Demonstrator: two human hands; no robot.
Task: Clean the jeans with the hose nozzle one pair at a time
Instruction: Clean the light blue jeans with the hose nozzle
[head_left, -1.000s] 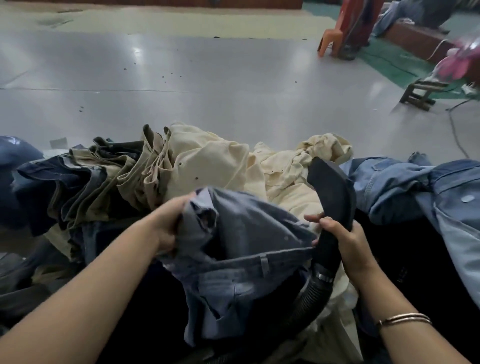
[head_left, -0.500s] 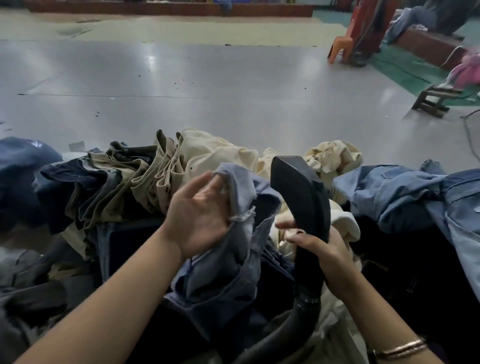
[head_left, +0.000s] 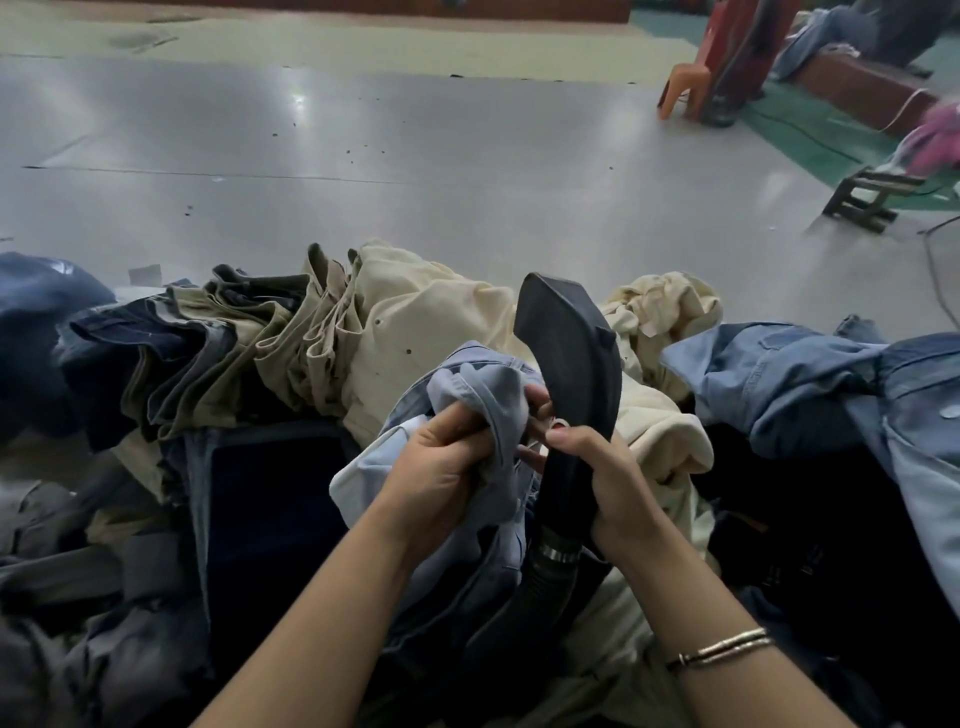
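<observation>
Gripping a bunched fold of the pale blue jeans at centre frame, my left hand held the cloth up against the hose nozzle, I judged so its mouth could reach the fabric. My right hand had its fingers curled round the nozzle's neck, keeping it upright. Tan trousers lay heaped at centre left, probably waiting their turn.

The hose vanishes under bunched jeans; a blurred pink object, possibly cloth, is cut off at right.
</observation>
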